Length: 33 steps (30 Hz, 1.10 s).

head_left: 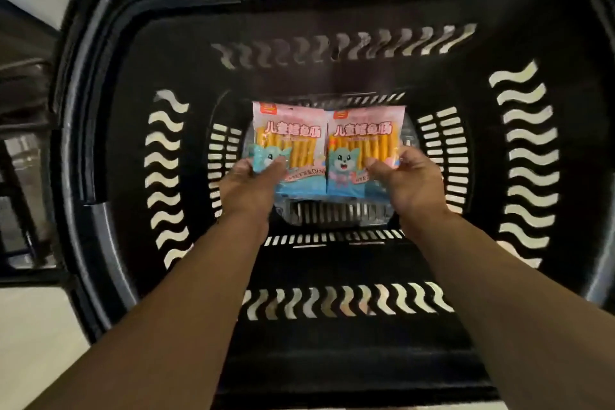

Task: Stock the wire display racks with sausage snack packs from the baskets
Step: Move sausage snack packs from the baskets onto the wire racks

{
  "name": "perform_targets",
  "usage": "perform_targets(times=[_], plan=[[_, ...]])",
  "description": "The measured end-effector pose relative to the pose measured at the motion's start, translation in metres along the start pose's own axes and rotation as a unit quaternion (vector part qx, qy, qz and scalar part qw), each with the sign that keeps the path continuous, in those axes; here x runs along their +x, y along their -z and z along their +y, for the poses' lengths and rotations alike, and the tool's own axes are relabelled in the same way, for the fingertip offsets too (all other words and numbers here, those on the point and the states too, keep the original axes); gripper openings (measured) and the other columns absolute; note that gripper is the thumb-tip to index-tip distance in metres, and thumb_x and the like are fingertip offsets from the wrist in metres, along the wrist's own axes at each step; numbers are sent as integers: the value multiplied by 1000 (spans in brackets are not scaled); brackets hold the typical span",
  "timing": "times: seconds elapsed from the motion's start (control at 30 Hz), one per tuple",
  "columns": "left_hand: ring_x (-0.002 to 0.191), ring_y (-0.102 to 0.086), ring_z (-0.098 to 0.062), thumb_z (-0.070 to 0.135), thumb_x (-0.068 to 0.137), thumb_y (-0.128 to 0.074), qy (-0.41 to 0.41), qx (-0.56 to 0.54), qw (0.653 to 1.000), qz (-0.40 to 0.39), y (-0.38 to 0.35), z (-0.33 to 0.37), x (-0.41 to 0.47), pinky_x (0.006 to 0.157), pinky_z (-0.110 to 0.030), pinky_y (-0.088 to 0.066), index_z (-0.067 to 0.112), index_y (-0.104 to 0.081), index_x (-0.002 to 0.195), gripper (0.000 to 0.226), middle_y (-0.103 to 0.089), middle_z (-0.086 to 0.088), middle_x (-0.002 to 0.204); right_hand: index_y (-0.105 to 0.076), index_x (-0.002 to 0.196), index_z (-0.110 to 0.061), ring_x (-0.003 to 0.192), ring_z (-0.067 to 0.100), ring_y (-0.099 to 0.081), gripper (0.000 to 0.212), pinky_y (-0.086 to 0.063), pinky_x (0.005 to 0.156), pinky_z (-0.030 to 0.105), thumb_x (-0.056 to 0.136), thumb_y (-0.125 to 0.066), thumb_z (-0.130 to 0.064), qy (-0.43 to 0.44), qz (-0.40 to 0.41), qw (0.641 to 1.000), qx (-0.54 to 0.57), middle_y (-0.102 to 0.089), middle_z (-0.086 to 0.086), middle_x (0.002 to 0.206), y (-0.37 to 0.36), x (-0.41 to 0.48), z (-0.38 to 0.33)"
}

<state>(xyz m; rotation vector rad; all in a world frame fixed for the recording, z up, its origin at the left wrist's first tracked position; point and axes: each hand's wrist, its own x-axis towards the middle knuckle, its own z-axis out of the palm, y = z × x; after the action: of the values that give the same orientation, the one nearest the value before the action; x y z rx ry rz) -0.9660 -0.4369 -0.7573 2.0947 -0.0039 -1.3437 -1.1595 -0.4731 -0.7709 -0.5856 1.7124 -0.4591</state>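
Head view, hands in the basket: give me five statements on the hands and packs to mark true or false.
1. The left grip holds the left pack near its lower left corner. True.
2. The right grip is empty. False: it pinches the right pack at its lower right part.
3. The two packs sit side by side with their printed fronts facing the camera. True.
4. The black basket is piled full of packs. False: only these two show, with its slotted floor bare around them.
5. The packs hang on a wire rack. False: both are down inside the basket.
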Motion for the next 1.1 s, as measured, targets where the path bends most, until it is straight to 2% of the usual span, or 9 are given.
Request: perform_targets(times=[0.1, 0.23, 0.37, 0.5, 0.6, 0.67, 0.8, 0.97, 1.1], plan=[[66, -73, -3, 14, 89, -79, -28, 14, 999, 16, -5, -12, 13, 61, -22, -61, 13, -72, 105, 18, -76, -1, 95, -72, 95, -22, 94, 16, -76, 11, -64, 74, 31, 93, -75, -12, 0, 8, 1000, -27, -78, -3, 102, -2, 16, 11], [89, -74, -12, 31, 84, -85, -97, 133, 984, 61, -5, -28, 26, 79, -37, -64, 21, -73, 105, 26, -73, 3, 106, -70, 95, -25, 86, 0, -71, 10, -54, 59, 12, 94, -76, -17, 42, 28, 995, -85, -73, -14, 90, 0, 19, 15], [103, -63, -18, 43, 83, -83, -148, 257, 950, 97, -6, -30, 23, 81, -39, -61, 18, -60, 125, 54, -47, 2, 123, -60, 104, -26, 80, -5, -63, 19, -53, 64, 11, 93, -76, -23, 56, 35, 987, -146, -65, -17, 88, 4, 16, 13], [115, -60, -23, 46, 83, -80, -150, 306, 935, 102, -4, -21, 19, 86, -48, -60, 18, -52, 126, 58, -51, 0, 124, -53, 113, -28, 92, 5, -64, 27, -53, 67, 17, 95, -74, -30, 43, 10, 976, -213, -63, -16, 98, 11, 7, 2], [118, -60, -25, 50, 89, -72, -137, 349, 923, 83, 4, -7, 4, 87, -48, -59, 20, -50, 131, 56, -55, -2, 129, -54, 131, -22, 113, 24, -63, 42, -59, 90, 41, 97, -66, -44, 69, 12, 926, -371, -64, 2, 123, 21, -8, -11], [124, -56, -26, 52, 94, -65, -148, 406, 900, 61, 14, 7, -17, 92, -47, -56, 20, -48, 140, 58, -54, -4, 135, -48, 142, -17, 125, 31, -54, 52, -50, 103, 44, 100, -59, -46, 109, 0, 858, -502, -57, 10, 134, 31, -29, -24], [131, -48, -30, 46, 100, -59, -204, 531, 822, 17, 45, 44, -85, 103, -43, -43, 15, -47, 147, 58, -55, -10, 143, -39, 152, -14, 128, 32, -49, 64, -44, 105, 45, 102, -49, -53, 194, -9, 750, -633, -51, 12, 144, 54, -93, -57], [130, -51, -29, 48, 98, -55, -263, 623, 736, 12, 101, 99, -211, 105, -44, -42, 20, -50, 145, 55, -60, -4, 140, -54, 142, -8, 112, 37, -59, 63, -51, 90, 49, 95, -51, -51, 267, 21, 701, -661, -60, 16, 133, 78, -214, -114], [130, -52, -27, 46, 97, -55, -330, 641, 693, 17, 158, 146, -327, 107, -43, -41, 21, -53, 140, 49, -61, -1, 140, -48, 148, -10, 118, 36, -56, 65, -50, 97, 49, 96, -51, -50, 284, 11, 688, -668, -57, 14, 141, 98, -342, -171]])
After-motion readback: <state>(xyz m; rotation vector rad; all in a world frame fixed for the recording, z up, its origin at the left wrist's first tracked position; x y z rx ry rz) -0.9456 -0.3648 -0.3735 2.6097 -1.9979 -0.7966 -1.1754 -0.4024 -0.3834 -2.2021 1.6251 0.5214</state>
